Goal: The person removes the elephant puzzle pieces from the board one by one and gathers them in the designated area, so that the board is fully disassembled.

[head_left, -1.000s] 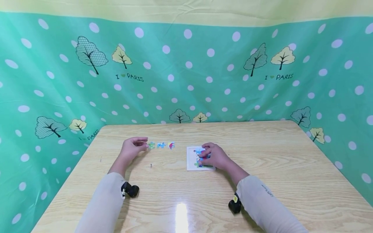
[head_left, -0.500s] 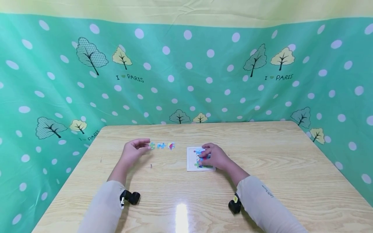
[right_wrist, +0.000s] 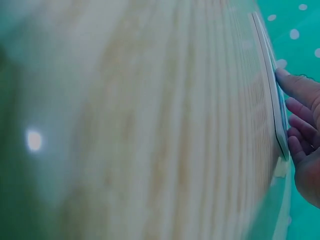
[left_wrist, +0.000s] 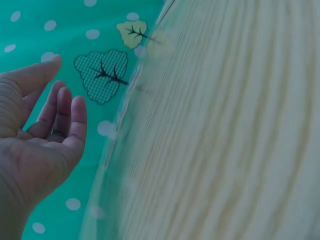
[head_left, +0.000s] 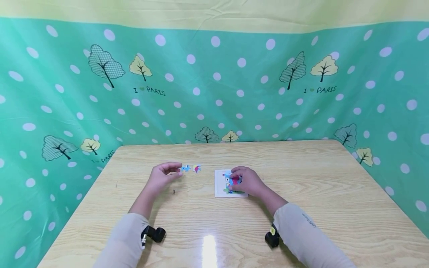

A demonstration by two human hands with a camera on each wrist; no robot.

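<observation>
A white-bordered jigsaw puzzle board (head_left: 219, 191) lies on the table, right of centre, partly filled with a blue and red cartoon picture. My right hand (head_left: 248, 180) rests over its right part, covering some of the picture; in the right wrist view the fingertips (right_wrist: 283, 75) are at the board's face. My left hand (head_left: 163, 177) hovers low at the left, thumb and fingers apart. Its fingertips reach a blue jigsaw piece (head_left: 186, 168). Beside that lies a yellow and red jigsaw piece (head_left: 197, 168). The left wrist view shows nothing between the left hand's fingers (left_wrist: 77, 117).
A tiny dark object (head_left: 174, 192) lies on the wooden table (head_left: 201, 214) below the left hand. Behind the table hangs a green dotted curtain (head_left: 207, 111) with printed trees. Black wrist cameras (head_left: 157, 234) sit on both sleeves.
My left hand has moved right, from beside the green jigsaw piece to the blue one, and the green piece is now hidden from view. My right hand has stayed at the board with little change.
</observation>
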